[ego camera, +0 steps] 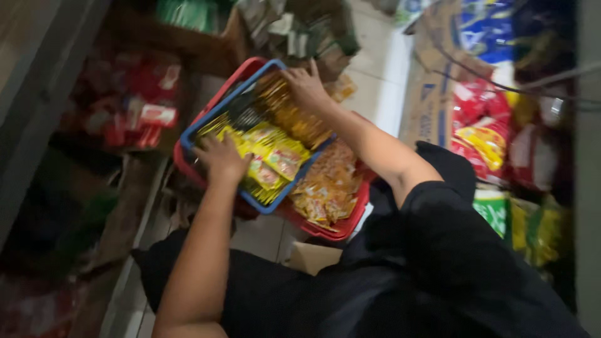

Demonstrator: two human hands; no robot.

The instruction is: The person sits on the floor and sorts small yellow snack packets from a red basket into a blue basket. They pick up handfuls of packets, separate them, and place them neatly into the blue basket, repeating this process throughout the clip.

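Note:
A blue basket (188, 139) sits askew on top of a red basket (332, 230) on the floor. It holds yellow snack packets (278, 156) and gold-coloured packets (294, 116). My left hand (220, 158) lies palm down on the yellow packets by the basket's left rim; blur hides whether it grips anything. My right hand (305, 86) reaches to the far corner of the blue basket, its fingers curled over the rim beside the gold packets. Orange packets (325, 184) fill the red basket underneath.
Red packets (134, 103) lie on a low shelf at the left. A cardboard box (432, 94) and piles of red, yellow and green bags (488, 138) stand at the right. More boxes (300, 31) sit beyond the baskets. My black-clothed lap (375, 281) fills the foreground.

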